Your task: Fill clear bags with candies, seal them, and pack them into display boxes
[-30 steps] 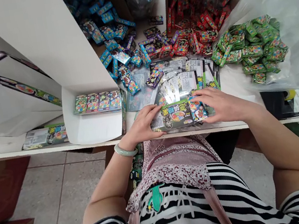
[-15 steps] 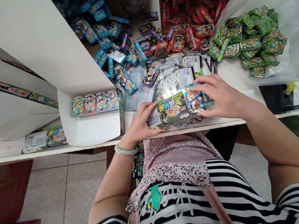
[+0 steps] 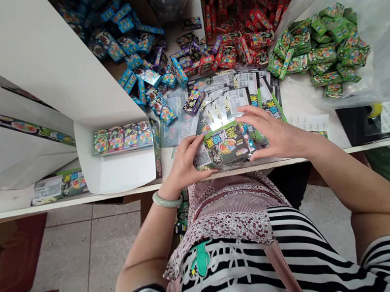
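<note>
My left hand (image 3: pixel 185 161) grips the left end of a black and green printed candy sleeve (image 3: pixel 227 146), thumb along its near edge and fingers at the far side. At the sleeve's right end, my right hand (image 3: pixel 275 133) is curled around a small blue candy box (image 3: pixel 250 138), which is mostly hidden in or behind the sleeve. Only a narrow strip of its blue face shows. Beneath and beyond both hands lie several flat printed sleeves (image 3: pixel 241 98) in a loose pile.
Blue boxes (image 3: pixel 125 24), purple boxes (image 3: pixel 194 100) and red boxes (image 3: pixel 259 19) are heaped at the back. Green boxes (image 3: pixel 321 52) lie on clear plastic at right. A white open carton (image 3: pixel 120 171) holds a row of boxes at left. A black tape dispenser (image 3: pixel 358 126) stands right.
My right hand has moved left toward the sleeve, and the blue box has slid left with it, so less of its face shows. My left hand keeps its hold.
</note>
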Demonstrator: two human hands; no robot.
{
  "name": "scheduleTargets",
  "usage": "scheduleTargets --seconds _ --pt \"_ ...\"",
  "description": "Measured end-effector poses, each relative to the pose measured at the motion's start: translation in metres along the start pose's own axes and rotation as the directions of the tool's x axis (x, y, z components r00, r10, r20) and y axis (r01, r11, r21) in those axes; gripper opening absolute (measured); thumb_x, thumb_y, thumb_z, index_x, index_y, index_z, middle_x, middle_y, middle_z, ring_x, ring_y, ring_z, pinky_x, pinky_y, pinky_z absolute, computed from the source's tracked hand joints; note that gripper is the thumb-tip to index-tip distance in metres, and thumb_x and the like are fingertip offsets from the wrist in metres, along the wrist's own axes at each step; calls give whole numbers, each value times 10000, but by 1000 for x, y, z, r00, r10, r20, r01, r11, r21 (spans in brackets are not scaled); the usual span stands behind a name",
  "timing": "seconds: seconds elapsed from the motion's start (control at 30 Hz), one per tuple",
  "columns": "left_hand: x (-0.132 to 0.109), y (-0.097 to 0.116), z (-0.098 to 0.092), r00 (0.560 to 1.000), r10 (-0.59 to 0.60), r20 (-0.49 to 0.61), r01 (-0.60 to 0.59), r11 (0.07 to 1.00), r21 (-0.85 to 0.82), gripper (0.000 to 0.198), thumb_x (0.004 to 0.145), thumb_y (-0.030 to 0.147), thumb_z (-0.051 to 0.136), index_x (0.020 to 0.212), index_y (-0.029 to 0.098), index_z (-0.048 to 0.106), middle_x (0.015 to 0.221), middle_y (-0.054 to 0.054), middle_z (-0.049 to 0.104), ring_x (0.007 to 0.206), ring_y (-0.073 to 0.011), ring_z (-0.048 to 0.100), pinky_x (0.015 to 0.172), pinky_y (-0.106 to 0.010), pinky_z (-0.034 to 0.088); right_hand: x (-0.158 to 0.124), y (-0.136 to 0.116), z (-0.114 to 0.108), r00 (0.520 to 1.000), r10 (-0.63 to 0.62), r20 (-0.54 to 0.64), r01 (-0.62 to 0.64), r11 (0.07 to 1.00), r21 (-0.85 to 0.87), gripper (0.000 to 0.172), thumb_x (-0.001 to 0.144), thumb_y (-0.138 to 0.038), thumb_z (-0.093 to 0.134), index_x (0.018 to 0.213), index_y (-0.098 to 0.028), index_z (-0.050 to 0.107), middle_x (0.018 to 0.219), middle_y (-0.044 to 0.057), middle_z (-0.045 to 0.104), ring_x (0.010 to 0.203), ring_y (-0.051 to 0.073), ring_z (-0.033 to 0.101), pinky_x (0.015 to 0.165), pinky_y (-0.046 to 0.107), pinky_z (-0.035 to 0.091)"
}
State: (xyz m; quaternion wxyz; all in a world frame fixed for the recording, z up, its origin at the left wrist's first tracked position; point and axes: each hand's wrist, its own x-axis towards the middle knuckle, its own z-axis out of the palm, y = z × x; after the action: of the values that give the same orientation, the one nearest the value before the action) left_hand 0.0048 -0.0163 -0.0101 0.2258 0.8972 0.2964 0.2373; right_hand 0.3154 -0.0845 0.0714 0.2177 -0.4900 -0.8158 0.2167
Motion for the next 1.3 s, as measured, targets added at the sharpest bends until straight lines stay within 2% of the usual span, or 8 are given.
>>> scheduleTargets --seconds 0.2,0.3,0.47,0.57,0.67,0.87,1.1,1.3 --pt "1 14 7 986 -98 -136 113 988 109 991 725 548 826 1523 218 340 1344 -174 505 1261 -370 527 1088 -547 453 -7 -4 31 962 108 -249 -103 994 36 392 907 -506 632 1212 -260 617 1366 135 540 1356 372 464 1169 627 331" --pt "2 26 13 976 -140 -168 154 986 71 1010 696 551 847 1504 212 345 1363 -179 505 1292 -382 511 1115 -569 427 -10 -6 45 918 239 -316 -197 967 159 417 876 -520 657 1205 -271 600 1426 129 483 1379 374 444 1114 606 407" --pt "7 47 29 967 -226 -114 184 938 -295 859 754 655 758 1403 195 432 1333 -175 559 1263 -341 565 1081 -526 477 -17 -6 52 834 457 -310 -220 789 574 348 902 -473 604 1183 -293 508 1128 57 613 877 204 659 717 347 598" --pt "14 56 41 956 -285 -67 201 806 -557 571 939 546 593 1396 240 438 1251 -128 607 1146 -249 629 994 -434 537 -24 -6 51 820 444 -362 -173 794 583 355 856 -425 652 1155 -296 509 1105 56 617 949 220 662 765 349 603" --pt "20 63 53 964 -260 -51 155 708 -689 593 978 487 550 1496 309 322 1240 -99 608 1064 -207 646 938 -394 562 -31 -6 56 826 429 -365 -166 804 571 503 835 -386 672 1278 -317 445 1077 52 637 960 223 673 837 379 607" --pt "16 74 69 964 -258 -69 132 682 -719 630 996 460 517 1548 362 232 1259 -91 587 1063 -198 657 940 -405 588 -42 -11 85 638 565 -523 -211 781 587 482 881 -429 630 1292 -333 399 1185 70 644 869 190 702 844 390 623" --pt "7 73 60 982 -189 3 133 682 -719 564 972 419 586 1474 338 343 1317 -96 606 1135 -219 669 942 -413 604 -46 -22 90 671 585 -456 -209 738 641 277 896 -483 616 1087 -284 597 966 43 703 831 201 687 757 373 611" --pt "29 80 48 943 -308 -125 126 680 -723 215 979 436 585 1024 229 614 1133 -75 701 1084 -198 679 961 -404 569 -46 -10 63 763 550 -340 -189 693 696 258 860 -494 682 938 -260 607 985 42 679 888 197 672 685 331 579"
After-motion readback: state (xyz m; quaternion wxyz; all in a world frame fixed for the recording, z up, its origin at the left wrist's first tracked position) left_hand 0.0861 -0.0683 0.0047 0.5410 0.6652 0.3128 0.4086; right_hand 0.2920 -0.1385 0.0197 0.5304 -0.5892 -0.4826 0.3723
